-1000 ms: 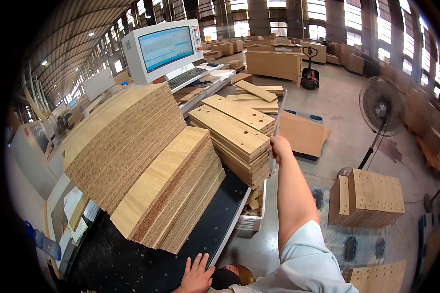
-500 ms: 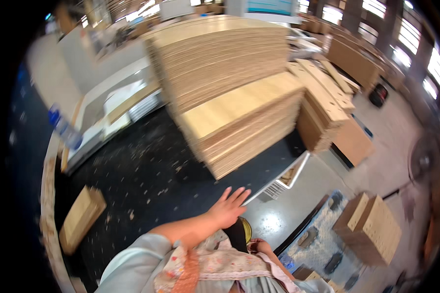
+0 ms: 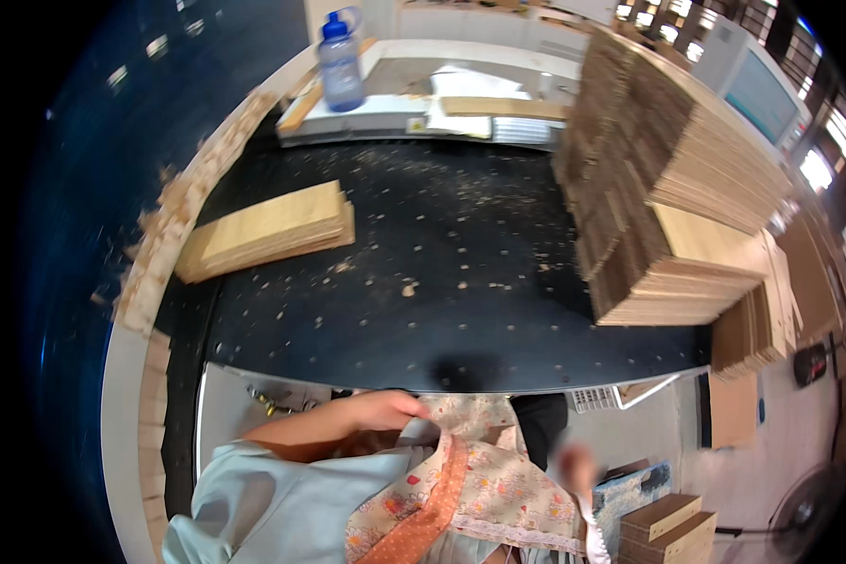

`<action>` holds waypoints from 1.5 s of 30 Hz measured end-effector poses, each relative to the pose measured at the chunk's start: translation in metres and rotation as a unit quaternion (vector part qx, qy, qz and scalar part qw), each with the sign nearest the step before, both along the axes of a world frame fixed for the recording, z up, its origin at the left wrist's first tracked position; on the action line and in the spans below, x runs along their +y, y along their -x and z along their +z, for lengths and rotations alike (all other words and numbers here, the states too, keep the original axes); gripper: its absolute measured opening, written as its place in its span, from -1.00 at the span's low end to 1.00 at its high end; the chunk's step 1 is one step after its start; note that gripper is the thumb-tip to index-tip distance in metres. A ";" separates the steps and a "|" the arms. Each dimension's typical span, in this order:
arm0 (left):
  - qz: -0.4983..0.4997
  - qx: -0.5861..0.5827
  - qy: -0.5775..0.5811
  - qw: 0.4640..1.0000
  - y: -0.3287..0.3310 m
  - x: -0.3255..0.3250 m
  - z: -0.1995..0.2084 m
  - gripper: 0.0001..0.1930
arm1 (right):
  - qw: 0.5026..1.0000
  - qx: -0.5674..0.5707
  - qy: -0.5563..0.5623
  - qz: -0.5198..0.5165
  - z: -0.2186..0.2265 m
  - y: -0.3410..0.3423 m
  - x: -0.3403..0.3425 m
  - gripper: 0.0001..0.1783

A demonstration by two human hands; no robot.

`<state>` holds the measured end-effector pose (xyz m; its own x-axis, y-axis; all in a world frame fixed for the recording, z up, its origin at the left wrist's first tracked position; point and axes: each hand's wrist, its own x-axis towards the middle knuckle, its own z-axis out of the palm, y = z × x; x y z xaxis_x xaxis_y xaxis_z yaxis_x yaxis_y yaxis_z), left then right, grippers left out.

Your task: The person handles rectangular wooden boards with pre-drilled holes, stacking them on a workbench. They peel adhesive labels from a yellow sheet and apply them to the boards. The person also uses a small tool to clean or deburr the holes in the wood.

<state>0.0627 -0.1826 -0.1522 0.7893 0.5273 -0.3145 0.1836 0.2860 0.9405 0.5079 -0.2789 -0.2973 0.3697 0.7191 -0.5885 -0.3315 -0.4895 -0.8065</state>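
My left hand [image 3: 388,410] is in front of my body, just below the near edge of the black worktable [image 3: 376,329]. Its fingers are closed at the upper edge of the flowered apron [image 3: 498,489], where the cloth rises to meet them; part of the grip is hidden. Low on the right, beside the apron, my right hand [image 3: 574,464] is smeared by motion, so its fingers cannot be made out. Neither hand touches the short stack of wooden strips [image 3: 273,226] on the left of the table or the tall stack of boards [image 3: 667,169] on its right.
A blue-capped water bottle [image 3: 340,70] stands at the back left near some white papers [image 3: 461,89]. Wood crumbs dot the tabletop. Below on the right are a white basket [image 3: 594,399], drilled wooden blocks [image 3: 667,531] and a fan [image 3: 804,508]. A monitor [image 3: 757,89] stands back right.
My view has swung left, so the board stack now sits at the right. My left hand has left the table edge and drawn back to the apron. The right hand has swung outward.
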 end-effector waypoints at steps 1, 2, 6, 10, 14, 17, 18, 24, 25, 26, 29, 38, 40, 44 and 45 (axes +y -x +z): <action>0.101 0.093 0.011 0.990 0.035 -0.022 -0.001 -0.82 | 0.999 0.013 0.036 -0.016 -0.003 0.015 0.006 -0.87; 0.205 0.058 0.100 0.972 0.067 -0.042 -0.010 -0.85 | 0.998 -0.046 0.024 0.032 -0.014 0.015 0.006 -0.86; 0.477 0.147 0.153 0.853 0.153 -0.107 -0.096 -0.89 | 0.979 -0.168 -0.007 0.119 -0.051 -0.026 0.006 -0.81; 0.469 0.460 0.083 0.749 0.244 -0.171 -0.299 -0.65 | 0.975 -0.189 -0.002 0.120 -0.009 -0.038 0.015 -0.83; 0.676 0.404 0.257 0.560 0.251 -0.162 -0.349 -0.34 | 0.956 -0.248 0.010 0.155 0.034 -0.018 0.002 -0.86; 0.763 0.316 0.215 0.521 0.263 -0.178 -0.400 -0.53 | 0.928 -0.301 0.004 0.217 0.058 -0.001 0.033 -0.89; 0.809 0.270 0.181 0.491 0.260 -0.175 -0.413 -0.60 | 0.943 -0.268 0.008 0.195 0.061 0.001 0.040 -0.89; 0.826 0.174 0.112 0.524 0.239 -0.177 -0.353 -0.68 | 0.933 -0.249 -0.105 0.236 0.124 0.078 0.081 -0.89; 0.822 0.184 0.075 0.533 0.237 -0.184 -0.339 -0.69 | 0.926 -0.266 -0.123 0.238 0.135 0.090 0.088 -0.89; 0.820 0.221 -0.009 0.528 0.223 -0.182 -0.285 -0.71 | 0.919 -0.281 -0.142 0.236 0.144 0.099 0.092 -0.88; 0.727 0.254 -0.162 0.617 0.223 -0.211 -0.210 -0.72 | 0.935 -0.253 -0.151 0.199 0.145 0.084 0.094 -0.91; 0.706 -0.090 0.010 0.703 0.214 -0.203 -0.034 -0.66 | 0.939 -0.170 -0.275 0.118 0.157 0.070 0.117 -0.93; 0.678 -0.075 0.103 0.724 0.212 -0.212 -0.039 -0.65 | 0.942 -0.099 -0.295 0.125 0.154 0.065 0.119 -0.94; 0.633 -0.189 0.107 0.743 0.187 -0.203 -0.031 -0.70 | 0.960 -0.069 -0.267 0.043 0.138 0.076 0.117 -0.96; 0.650 -0.172 0.122 0.730 0.186 -0.203 -0.037 -0.71 | 0.960 -0.063 -0.269 0.042 0.138 0.077 0.115 -0.96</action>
<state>-0.1231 -0.3853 -0.1893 -0.2735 0.8623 -0.4262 -0.6272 0.1761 0.7587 0.4305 -0.1637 -0.1593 0.3407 0.9370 -0.0772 -0.1927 -0.0108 -0.9812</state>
